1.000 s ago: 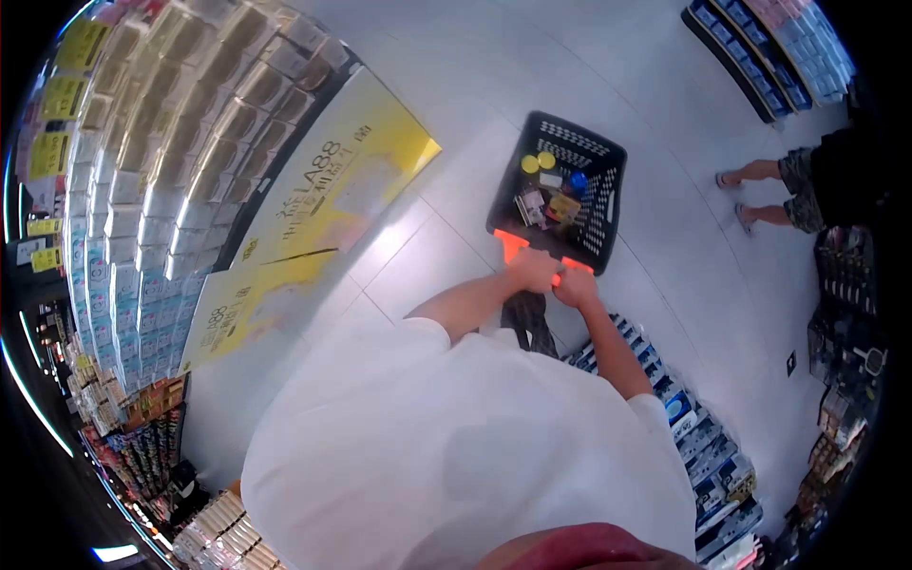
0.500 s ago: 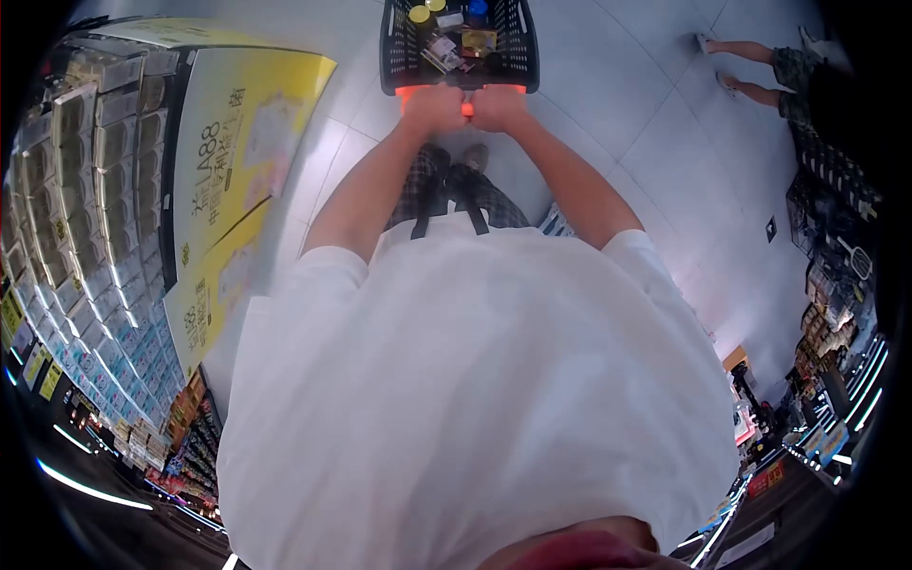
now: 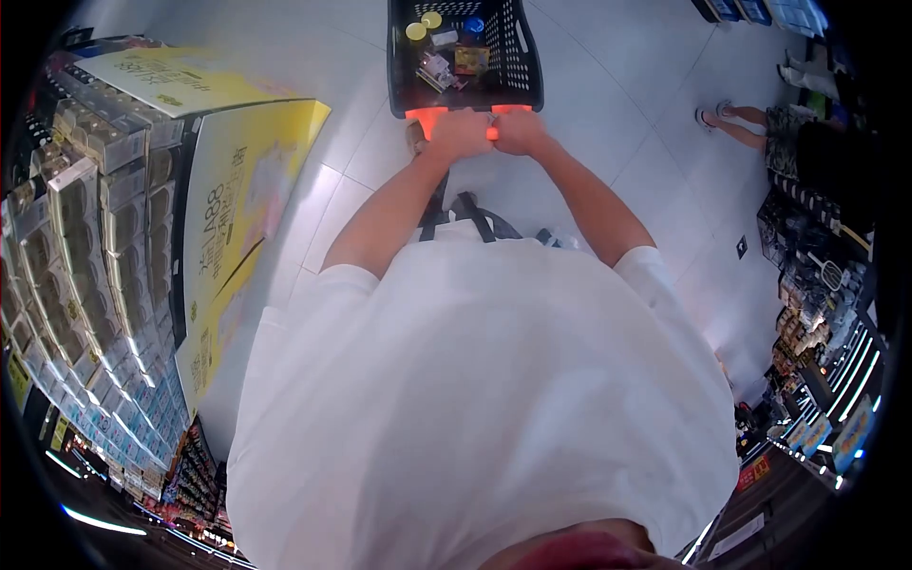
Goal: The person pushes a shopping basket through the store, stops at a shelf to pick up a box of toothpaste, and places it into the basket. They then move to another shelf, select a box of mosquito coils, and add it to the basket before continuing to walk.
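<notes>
Ahead of my body is a black shopping basket [image 3: 400, 71] with perforated sides and an orange handle [image 3: 427, 121]. My left hand [image 3: 460, 134] is closed around the handle. Right beside it, my right hand [image 3: 521, 132] grips the same bar. Two yellow round-topped items [image 3: 416, 31], a blue round item [image 3: 473, 26] and a small white pack [image 3: 444, 39] lie inside the basket. Nearer the handle are a yellow-brown package [image 3: 471, 62] and a pale pinkish package [image 3: 437, 70].
On the left, a display stand with yellow sign panels [image 3: 237, 180] and stacked boxes [image 3: 119, 218] rises close to my arm. A person's legs [image 3: 741, 130] show at the right on the tiled floor [image 3: 608, 85]. Stocked shelves [image 3: 807, 313] line the right edge.
The basket and both gripping hands appear slightly lower and farther right, with more of the basket showing. The display stand and the other person have shifted in view. My feet have changed position.
</notes>
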Demonstrator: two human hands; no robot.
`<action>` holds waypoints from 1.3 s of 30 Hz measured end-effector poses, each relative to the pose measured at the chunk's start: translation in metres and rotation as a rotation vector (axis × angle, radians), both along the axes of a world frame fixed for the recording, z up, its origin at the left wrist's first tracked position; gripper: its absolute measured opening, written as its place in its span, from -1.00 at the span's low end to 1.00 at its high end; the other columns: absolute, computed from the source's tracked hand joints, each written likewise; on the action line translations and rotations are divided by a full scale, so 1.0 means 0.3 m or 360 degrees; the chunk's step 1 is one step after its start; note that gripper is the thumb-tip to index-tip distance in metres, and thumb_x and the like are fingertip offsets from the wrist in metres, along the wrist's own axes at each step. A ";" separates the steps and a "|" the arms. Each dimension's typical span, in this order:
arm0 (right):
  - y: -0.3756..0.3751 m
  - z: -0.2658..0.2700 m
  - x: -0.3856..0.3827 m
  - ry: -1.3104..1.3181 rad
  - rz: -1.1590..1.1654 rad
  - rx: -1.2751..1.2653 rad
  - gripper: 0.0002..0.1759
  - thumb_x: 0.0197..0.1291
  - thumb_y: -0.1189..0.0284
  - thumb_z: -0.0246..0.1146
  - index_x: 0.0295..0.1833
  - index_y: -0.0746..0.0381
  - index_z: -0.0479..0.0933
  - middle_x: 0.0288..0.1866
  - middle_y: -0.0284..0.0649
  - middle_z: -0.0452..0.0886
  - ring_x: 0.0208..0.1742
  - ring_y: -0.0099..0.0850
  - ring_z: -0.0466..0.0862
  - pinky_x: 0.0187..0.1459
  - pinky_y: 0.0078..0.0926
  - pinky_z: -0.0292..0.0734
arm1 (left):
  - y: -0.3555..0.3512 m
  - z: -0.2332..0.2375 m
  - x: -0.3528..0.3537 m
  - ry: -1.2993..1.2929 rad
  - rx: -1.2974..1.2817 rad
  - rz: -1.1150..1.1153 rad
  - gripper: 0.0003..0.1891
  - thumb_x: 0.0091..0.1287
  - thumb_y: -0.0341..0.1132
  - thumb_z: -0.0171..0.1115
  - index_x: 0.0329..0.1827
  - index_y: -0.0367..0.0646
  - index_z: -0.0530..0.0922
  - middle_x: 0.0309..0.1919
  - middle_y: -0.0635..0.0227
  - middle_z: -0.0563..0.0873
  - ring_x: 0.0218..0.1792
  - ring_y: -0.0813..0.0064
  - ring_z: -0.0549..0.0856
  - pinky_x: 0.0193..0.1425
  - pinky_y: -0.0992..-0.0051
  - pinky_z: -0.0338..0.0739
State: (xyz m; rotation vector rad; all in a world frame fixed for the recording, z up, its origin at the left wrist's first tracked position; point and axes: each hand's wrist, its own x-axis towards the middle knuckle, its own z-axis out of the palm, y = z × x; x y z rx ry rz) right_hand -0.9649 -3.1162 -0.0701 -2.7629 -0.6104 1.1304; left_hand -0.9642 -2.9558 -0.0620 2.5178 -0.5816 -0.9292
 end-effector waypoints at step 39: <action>0.037 0.089 1.424 0.0086 0.0430 0.0080 -0.72 0.03 0.26 0.18 -0.20 0.11 0.69 -0.17 -0.12 0.72 -0.11 -0.14 0.72 -0.11 -0.17 0.63 | -0.014 0.052 1.264 0.0050 0.0095 0.0527 -0.64 0.10 -0.06 0.22 -0.16 -0.09 0.68 -0.25 0.03 0.73 -0.16 0.06 0.71 -0.04 0.13 0.60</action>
